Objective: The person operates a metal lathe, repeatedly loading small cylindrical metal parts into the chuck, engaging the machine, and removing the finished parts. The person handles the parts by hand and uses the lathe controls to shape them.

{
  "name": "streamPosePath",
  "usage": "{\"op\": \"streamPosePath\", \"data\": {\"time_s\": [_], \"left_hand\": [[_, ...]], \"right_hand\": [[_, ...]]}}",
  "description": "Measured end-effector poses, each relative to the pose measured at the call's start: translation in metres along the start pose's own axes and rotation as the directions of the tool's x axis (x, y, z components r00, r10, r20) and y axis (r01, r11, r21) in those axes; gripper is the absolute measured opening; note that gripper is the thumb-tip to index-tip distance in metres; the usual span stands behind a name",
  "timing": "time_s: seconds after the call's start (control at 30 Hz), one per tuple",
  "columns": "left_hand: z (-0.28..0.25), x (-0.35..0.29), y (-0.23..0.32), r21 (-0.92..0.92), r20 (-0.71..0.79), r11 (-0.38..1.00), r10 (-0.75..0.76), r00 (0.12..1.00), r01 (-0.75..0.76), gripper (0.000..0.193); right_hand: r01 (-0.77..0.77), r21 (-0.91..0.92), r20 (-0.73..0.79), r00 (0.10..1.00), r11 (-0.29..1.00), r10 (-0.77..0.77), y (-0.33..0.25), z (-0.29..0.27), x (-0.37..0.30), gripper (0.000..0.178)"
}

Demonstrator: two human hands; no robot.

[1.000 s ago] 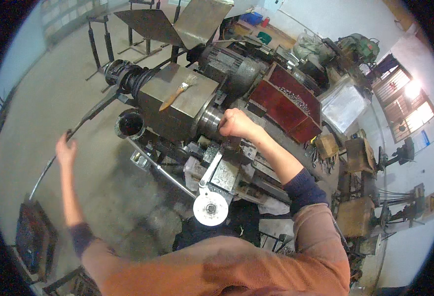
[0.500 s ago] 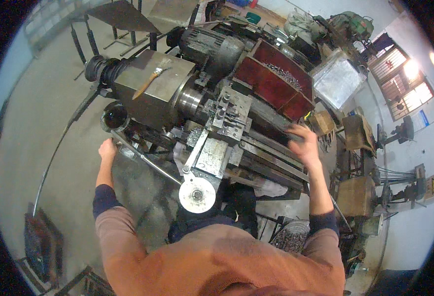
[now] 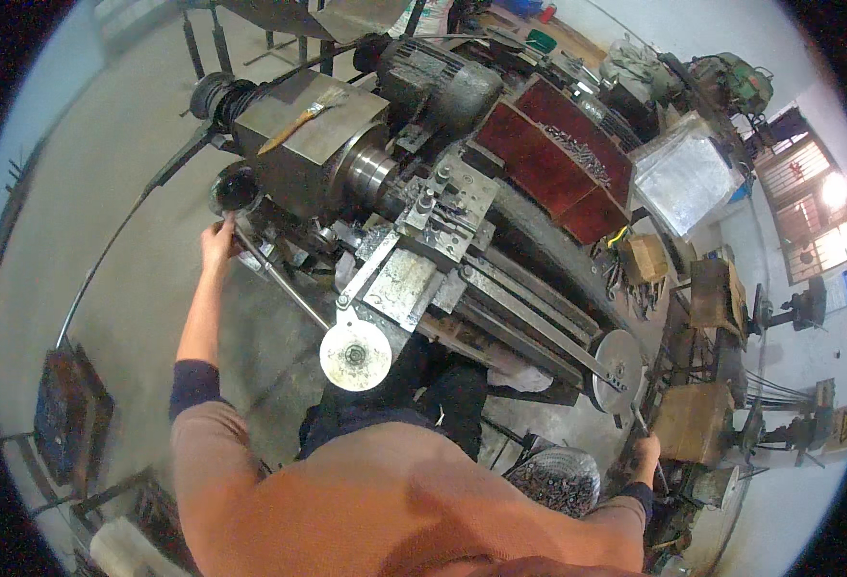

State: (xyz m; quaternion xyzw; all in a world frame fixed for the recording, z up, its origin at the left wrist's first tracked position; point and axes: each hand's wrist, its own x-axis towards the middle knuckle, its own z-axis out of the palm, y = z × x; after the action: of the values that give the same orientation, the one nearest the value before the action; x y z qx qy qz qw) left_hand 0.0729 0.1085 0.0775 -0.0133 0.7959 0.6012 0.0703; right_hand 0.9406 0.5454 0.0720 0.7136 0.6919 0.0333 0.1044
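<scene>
In front of me stands a metal lathe (image 3: 366,173) with a toolpost slide (image 3: 442,221) and a white round handwheel (image 3: 356,355) at its near end. My left hand (image 3: 217,242) is closed at the upper end of a long steel lever (image 3: 284,286), beside a dark round cup (image 3: 236,190). Down at the lower right, my right hand (image 3: 646,450) is wrapped round a thin rod handle (image 3: 639,419). That rod reaches up to a grey metal disc (image 3: 616,370) at the end of the bed. Part of the right hand's fingers is hidden.
A red metal tray (image 3: 548,163) holding small metal parts sits behind the slide. A wooden-handled brush (image 3: 293,127) lies on the headstock. Near my right side is a basket (image 3: 560,478) of small metal pieces. Cardboard boxes (image 3: 697,421) stand at the right.
My right hand has moved down from above the bed's right end to the rod handle, uncovering the grey disc. My left hand has risen to the lever's upper end. The view has shifted.
</scene>
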Motion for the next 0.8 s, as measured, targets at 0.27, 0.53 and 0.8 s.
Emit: {"op": "streamPosePath", "data": {"time_s": [0.27,0.53,0.8], "left_hand": [[0.054,0.044,-0.053,-0.247,-0.050,0.966,-0.093,0.994,0.078,0.011],[0.056,0.034,-0.038,-0.210,-0.072,0.977,-0.056,0.996,0.040,0.012],[0.056,0.042,-0.049,-0.320,-0.069,0.947,-0.051,0.996,0.026,0.012]], "right_hand": [[-0.275,0.060,-0.064,0.958,0.960,0.279,-0.020,0.040,-0.092,0.032],[-0.343,0.211,-0.031,0.934,0.915,0.356,-0.078,0.020,-0.162,0.039],[-0.396,0.194,0.057,0.918,0.897,0.393,-0.099,-0.006,-0.174,0.039]]}}
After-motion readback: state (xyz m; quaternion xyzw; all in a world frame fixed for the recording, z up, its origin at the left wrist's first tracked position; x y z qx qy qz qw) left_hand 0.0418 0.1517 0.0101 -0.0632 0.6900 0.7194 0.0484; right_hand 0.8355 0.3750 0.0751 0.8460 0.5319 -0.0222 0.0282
